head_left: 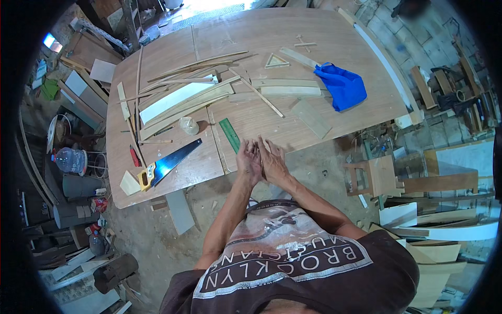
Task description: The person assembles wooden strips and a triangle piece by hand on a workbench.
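Side by side at the table's near edge, my left hand (249, 162) and my right hand (273, 164) touch or nearly touch along their inner sides. Fingers are stretched out on both, and nothing shows in either. Just beyond my left fingertips lies a green ruler (229, 134), partly hidden at its near end. A hand saw (170, 163) with a yellow handle rests to the left, near a round, pale container (189, 125). To the right of my hands is a flat wooden board piece (311, 119).
Long wooden strips (188, 99) are heaped across the left of the wooden table (209, 152). A blue cloth bag (342, 88), a small wooden triangle frame (276, 62) and a thin stick (262, 97) lie farther back. At right stands a wooden stool (379, 175) beside stacked boards.
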`<state>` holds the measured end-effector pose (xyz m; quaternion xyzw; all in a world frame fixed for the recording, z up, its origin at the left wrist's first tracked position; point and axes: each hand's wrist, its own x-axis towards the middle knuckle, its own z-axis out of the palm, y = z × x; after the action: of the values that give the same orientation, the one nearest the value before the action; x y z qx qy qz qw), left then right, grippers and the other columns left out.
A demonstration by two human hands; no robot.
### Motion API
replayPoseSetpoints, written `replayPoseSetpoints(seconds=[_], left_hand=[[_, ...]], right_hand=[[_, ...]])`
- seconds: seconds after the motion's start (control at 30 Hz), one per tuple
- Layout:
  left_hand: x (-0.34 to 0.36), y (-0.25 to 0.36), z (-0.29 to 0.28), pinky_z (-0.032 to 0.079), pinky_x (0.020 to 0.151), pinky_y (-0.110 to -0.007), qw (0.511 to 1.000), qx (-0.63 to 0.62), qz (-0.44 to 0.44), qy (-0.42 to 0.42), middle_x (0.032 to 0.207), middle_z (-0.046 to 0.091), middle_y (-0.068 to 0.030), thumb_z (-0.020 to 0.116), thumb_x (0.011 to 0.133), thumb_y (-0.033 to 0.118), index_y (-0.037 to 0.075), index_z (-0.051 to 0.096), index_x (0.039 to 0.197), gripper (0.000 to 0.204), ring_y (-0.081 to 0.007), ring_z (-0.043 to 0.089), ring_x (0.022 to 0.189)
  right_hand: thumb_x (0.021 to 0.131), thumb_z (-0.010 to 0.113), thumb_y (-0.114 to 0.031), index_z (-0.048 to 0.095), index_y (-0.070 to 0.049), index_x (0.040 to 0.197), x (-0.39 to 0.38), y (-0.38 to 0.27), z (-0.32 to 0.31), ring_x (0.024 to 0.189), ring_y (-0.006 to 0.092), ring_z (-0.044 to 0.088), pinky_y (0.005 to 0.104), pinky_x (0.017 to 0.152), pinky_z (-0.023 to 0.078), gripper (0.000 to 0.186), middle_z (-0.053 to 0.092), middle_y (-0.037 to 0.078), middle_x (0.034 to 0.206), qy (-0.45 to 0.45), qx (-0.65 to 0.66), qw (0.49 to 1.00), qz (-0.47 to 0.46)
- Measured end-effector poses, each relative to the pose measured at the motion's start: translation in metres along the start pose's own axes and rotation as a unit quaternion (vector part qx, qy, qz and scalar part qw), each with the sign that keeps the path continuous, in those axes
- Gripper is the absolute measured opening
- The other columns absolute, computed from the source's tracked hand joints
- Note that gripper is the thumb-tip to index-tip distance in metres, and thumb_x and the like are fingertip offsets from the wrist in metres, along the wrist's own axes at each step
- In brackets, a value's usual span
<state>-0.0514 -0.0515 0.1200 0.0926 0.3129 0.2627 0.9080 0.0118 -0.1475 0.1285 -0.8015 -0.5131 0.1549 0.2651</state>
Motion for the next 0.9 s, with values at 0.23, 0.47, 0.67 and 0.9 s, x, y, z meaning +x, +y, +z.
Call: replayPoseSetpoints(seconds=[0.23, 0.47, 0.67, 0.9], left_hand=[[0.019, 0.000, 0.045, 0.029, 0.110, -0.038, 0.995, 0.100, 0.003, 0.013, 0.144, 0.036, -0.0154, 0.050, 0.091, 0.055, 0.001, 0.013, 0.147, 0.086, -0.0268, 0.037, 0.132], [0.067, -0.011, 0.050, 0.030, 0.109, -0.038, 0.998, 0.024, 0.050, 0.033, 0.139, 0.042, -0.0159, 0.052, 0.090, 0.054, -0.001, 0.016, 0.145, 0.085, -0.0266, 0.042, 0.127], [0.064, -0.007, 0.081, 0.033, 0.108, -0.038, 0.998, 0.020, 0.012, -0.051, 0.139, 0.043, -0.0189, 0.047, 0.095, 0.047, 0.004, 0.024, 0.143, 0.067, -0.0252, 0.038, 0.133], [0.093, -0.009, 0.083, 0.025, 0.111, -0.043, 0.942, 0.310, 0.120, 0.054, 0.148, 0.037, -0.0109, 0.044, 0.099, 0.041, 0.004, 0.033, 0.143, 0.059, -0.0251, 0.031, 0.138]], right_hand=[[0.069, 0.060, 0.001, 0.004, -0.002, 0.150, 0.030, 0.034, -0.007, 0.137, 0.0406, 0.027, 0.0612, 0.104, 0.022, 0.098, 0.034, 0.020, 0.146, 0.001, -0.011, 1.000, -0.021], [0.069, 0.059, 0.001, 0.014, -0.008, 0.150, 0.068, 0.066, -0.027, 0.138, 0.0392, 0.026, 0.0603, 0.105, 0.023, 0.093, 0.031, 0.016, 0.149, -0.043, -0.051, 0.996, -0.067], [0.077, 0.066, -0.010, 0.025, -0.014, 0.147, 0.129, 0.125, -0.036, 0.130, 0.0364, 0.040, 0.0582, 0.099, 0.036, 0.081, 0.039, 0.015, 0.144, -0.104, -0.156, 0.982, 0.016], [0.090, 0.062, -0.032, 0.067, 0.004, 0.072, 0.143, 0.121, -0.042, 0.060, 0.0130, 0.058, 0.0308, 0.058, 0.046, 0.041, 0.063, 0.007, 0.060, 0.029, 0.362, 0.919, 0.156]])
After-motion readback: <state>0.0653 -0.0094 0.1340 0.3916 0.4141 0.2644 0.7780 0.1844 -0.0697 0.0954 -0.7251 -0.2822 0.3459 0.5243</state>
